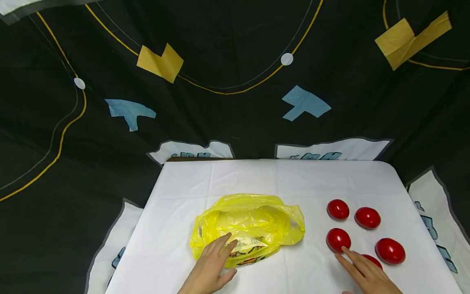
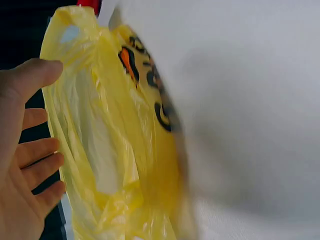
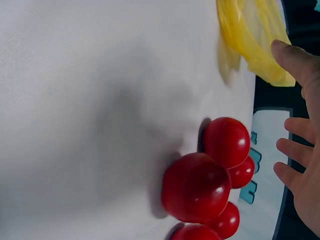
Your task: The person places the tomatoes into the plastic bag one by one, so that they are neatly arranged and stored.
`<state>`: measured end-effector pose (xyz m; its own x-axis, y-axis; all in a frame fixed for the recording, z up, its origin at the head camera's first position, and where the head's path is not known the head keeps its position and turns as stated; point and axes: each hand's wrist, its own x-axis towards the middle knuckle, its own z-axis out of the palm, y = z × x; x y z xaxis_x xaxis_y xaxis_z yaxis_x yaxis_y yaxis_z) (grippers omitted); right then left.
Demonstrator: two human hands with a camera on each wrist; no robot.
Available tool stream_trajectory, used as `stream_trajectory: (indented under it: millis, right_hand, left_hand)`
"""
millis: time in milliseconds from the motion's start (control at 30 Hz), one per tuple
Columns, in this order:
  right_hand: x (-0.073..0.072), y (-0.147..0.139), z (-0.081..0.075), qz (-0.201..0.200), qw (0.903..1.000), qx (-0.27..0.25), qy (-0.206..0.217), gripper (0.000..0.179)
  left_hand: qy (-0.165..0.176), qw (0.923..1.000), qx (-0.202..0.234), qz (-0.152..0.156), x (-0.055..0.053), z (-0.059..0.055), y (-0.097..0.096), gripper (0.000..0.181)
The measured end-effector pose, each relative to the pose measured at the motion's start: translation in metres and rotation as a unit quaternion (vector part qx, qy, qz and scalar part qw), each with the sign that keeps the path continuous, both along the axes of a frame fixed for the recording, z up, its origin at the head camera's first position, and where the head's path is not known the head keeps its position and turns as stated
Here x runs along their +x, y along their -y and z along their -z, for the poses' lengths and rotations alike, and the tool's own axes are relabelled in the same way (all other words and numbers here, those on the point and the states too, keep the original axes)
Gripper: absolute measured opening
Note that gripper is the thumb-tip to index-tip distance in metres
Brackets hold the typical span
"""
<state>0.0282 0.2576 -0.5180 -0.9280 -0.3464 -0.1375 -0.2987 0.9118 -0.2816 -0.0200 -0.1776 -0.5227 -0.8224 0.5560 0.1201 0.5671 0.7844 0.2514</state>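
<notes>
A crumpled yellow plastic bag [image 1: 257, 228] with dark print lies near the middle of the white-covered table, its mouth gaping. My left hand [image 1: 211, 265] hovers at the bag's near left side with fingers spread; in the left wrist view thumb and fingers overlap the edge of its mouth. Several glossy red balls [image 1: 390, 251], smooth and fruit-like, sit in a loose cluster on the right. Over the nearest of them is my right hand [image 1: 367, 272], fingers extended, holding nothing. Its fingertips overlap one red ball [image 1: 338, 239] and partly hide another [image 1: 373, 260] in the head view.
White cloth [image 1: 242, 175] covers the table, which has rounded far corners. Behind it hangs a dark curtain [image 1: 220, 122] with yellow lines and taped-on blue and gold shapes. White printed panels [image 1: 334, 149] border the table's back and sides.
</notes>
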Motion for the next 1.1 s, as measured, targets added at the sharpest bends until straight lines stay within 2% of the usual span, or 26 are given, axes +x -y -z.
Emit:
stream_trajectory:
  millis: [133, 367, 500, 600, 800, 933, 1100]
  right_hand:
    - [0.000, -0.004, 0.003, 0.017, 0.9998, 0.011, 0.003, 0.093]
    - [0.003, -0.010, 0.009, 0.018, 0.9989, 0.018, -0.039, 0.090]
    - [0.005, -0.012, 0.012, 0.019, 0.9975, 0.022, -0.065, 0.088]
    - [0.006, -0.013, 0.015, 0.029, 0.9973, 0.018, -0.065, 0.087]
    - [0.004, -0.020, 0.021, 0.061, 0.9970, 0.014, -0.045, 0.093]
    - [0.002, -0.024, 0.022, 0.086, 0.9958, 0.007, -0.029, 0.096]
    - [0.001, -0.031, 0.026, 0.120, 0.9920, -0.013, -0.038, 0.097]
  left_hand:
    - [-0.026, 0.9989, 0.024, -0.032, -0.011, 0.002, 0.008, 0.068]
    - [-0.077, 0.9906, 0.070, -0.088, -0.032, 0.015, 0.027, 0.065]
    - [-0.093, 0.9856, 0.085, -0.113, -0.041, 0.021, 0.036, 0.068]
    - [-0.094, 0.9828, 0.098, -0.125, -0.046, 0.024, 0.040, 0.070]
    - [-0.075, 0.9803, 0.111, -0.145, -0.050, 0.031, 0.048, 0.074]
    - [-0.038, 0.9784, 0.123, -0.162, -0.050, 0.036, 0.052, 0.080]
    - [0.023, 0.9718, 0.137, -0.191, -0.049, 0.042, 0.055, 0.088]
